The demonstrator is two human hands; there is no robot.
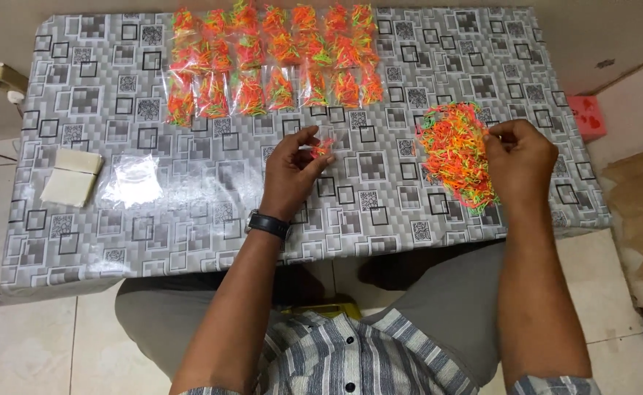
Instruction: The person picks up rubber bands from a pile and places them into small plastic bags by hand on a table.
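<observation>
Neon orange, green and yellow bands fill my view: a loose heap of small elastic bands [455, 153] lies on the right of the worktop [212, 212], and my right hand [520, 157] rests on its far edge, fingers pinched together on a few strands. My left hand [292, 172] is raised over the middle of the worktop, thumb and fingertips closed on a small bunch of bands [322, 148], held just above the grey patterned cover.

To do this well, I judge the pinch should stay light and close to the fingertips, so that the bands do not spring away, and the right hand should lift only a few from the edge of the heap, not drag the whole pile along. Keeping the little bunch low over the worktop means that anything that slips lands near.

Along the far edge lie rows of filled clear packets [274, 62], each with the same bright bands inside, set side by side and well apart from both hands. To the left, a stack of empty clear bags [131, 179] sits beside a pale folded cardboard piece [73, 175]. A black wristwatch [268, 224] is on my left wrist. Nothing lies between my hands, and the stretch from the heap to the bags is open; only the heap's straggling edge near the worktop's front could shed bands to the floor.
</observation>
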